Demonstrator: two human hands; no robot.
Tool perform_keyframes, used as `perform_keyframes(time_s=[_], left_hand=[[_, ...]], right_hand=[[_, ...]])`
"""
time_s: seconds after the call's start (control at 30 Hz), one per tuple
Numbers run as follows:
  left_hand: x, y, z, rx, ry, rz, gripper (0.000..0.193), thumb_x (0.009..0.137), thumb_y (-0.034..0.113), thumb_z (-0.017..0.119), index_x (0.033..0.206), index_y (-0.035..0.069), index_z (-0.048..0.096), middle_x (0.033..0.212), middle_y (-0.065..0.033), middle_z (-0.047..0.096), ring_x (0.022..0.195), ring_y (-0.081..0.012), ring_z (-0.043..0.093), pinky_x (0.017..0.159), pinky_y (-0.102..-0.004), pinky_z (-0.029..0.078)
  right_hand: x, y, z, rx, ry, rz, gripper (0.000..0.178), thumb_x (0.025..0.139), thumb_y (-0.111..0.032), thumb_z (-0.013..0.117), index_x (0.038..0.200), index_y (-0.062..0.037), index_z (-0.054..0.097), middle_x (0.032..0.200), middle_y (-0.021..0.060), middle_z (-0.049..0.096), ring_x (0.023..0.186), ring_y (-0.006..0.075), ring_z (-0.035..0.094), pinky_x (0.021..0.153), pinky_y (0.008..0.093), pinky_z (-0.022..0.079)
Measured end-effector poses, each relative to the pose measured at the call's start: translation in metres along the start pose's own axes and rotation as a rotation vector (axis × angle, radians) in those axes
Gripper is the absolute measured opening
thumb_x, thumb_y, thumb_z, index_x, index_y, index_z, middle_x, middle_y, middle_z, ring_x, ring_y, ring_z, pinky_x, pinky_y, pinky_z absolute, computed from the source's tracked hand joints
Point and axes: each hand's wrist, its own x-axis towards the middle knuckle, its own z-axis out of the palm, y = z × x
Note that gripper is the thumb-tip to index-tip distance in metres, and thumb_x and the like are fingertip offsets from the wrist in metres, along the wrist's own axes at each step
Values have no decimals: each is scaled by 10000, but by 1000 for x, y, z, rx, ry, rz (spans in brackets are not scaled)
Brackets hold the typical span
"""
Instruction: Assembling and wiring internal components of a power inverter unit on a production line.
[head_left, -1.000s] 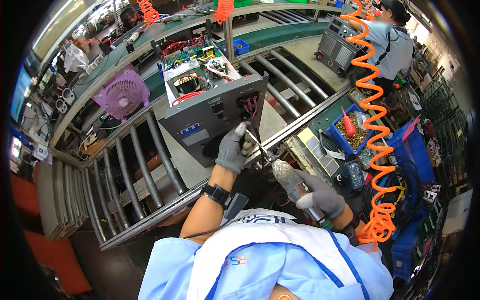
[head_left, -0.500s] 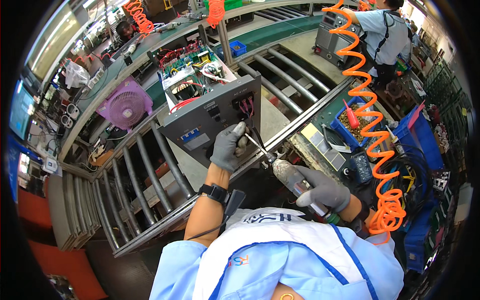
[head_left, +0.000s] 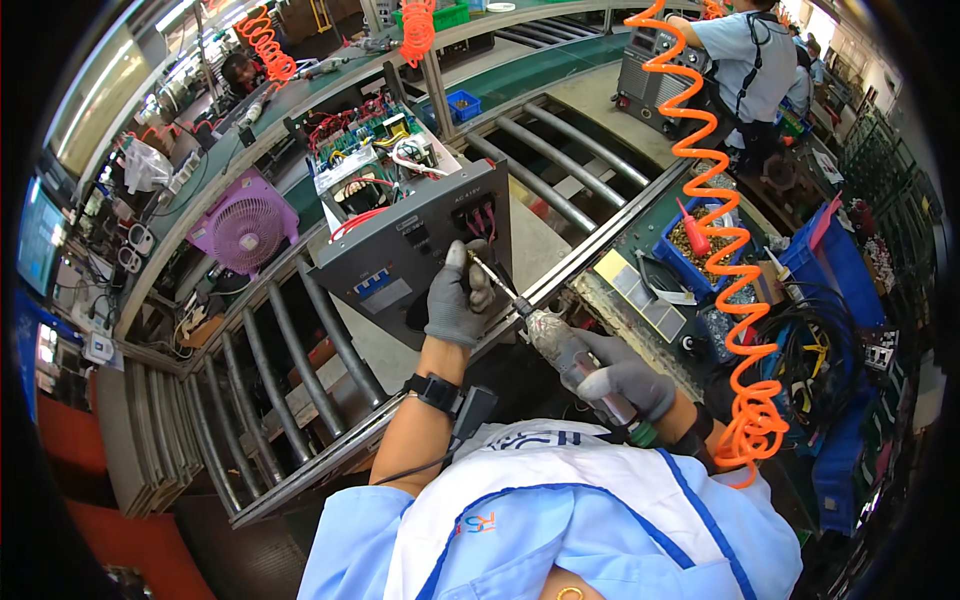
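My left hand (head_left: 456, 302), in a grey glove, is raised against the dark grey front panel (head_left: 375, 250) of an open-topped electrical unit. Its thumb and fingers are drawn together around the tip of a long driver bit (head_left: 497, 281); whatever they pinch there is too small to make out. In its grey glove, my right hand (head_left: 632, 382) is closed around the body of a power screwdriver (head_left: 560, 345), which slants up and left to the panel. Pink wires (head_left: 484, 222) come out of a socket at the panel's upper right. Circuit boards and wiring (head_left: 375, 150) fill the unit behind it.
The unit stands on a roller conveyor (head_left: 310, 350). A purple fan (head_left: 243, 222) is left of it. At right hangs a coiled orange air hose (head_left: 712, 190), near a blue bin of small fasteners (head_left: 690, 245) with a red bottle. Another person (head_left: 750, 70) works beyond, beside a grey machine (head_left: 650, 85).
The whole view has shifted a little to the left. My left fingers and the bit tip are slightly higher on the panel. My right hand keeps its grip on the screwdriver.
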Motion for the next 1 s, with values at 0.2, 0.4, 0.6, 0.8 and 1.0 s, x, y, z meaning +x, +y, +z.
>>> perform_keyframes(time_s=[0.2,0.4,0.6,0.8,1.0], left_hand=[[28,-21,1,620,489,495,173,765,137,651,810,-29,628,638,-15,561,514,-58,439,464,-222,362],[33,-15,2,872,517,632,136,772,80,595,832,-38,630,623,-11,565,556,-71,454,507,-239,380],[31,-10,2,1082,473,684,137,779,89,567,807,-30,630,582,-26,554,541,-70,453,504,-246,383],[36,-13,-6,1087,473,696,157,782,122,573,798,-29,610,603,-86,554,541,-119,476,528,-274,397],[35,-15,-2,974,496,616,185,784,146,579,818,-35,597,621,-129,561,557,-152,488,563,-301,413]], right_hand=[[-2,-22,8,-75,104,-60,722,551,-188,606,1220,-6,405,816,26,486,729,102,473,652,221,400],[6,-31,6,-261,117,-56,714,549,-207,614,1208,-6,425,835,31,497,750,117,481,682,236,404],[22,-20,-6,-274,61,-86,723,548,-210,612,1215,-4,428,841,35,501,756,122,476,693,236,405],[27,-19,-1,-237,107,-68,731,541,-232,615,1211,-4,433,866,48,512,777,134,490,700,250,412],[28,-19,3,-266,137,-107,789,523,-234,636,1238,6,405,886,46,513,784,134,487,712,247,408]])
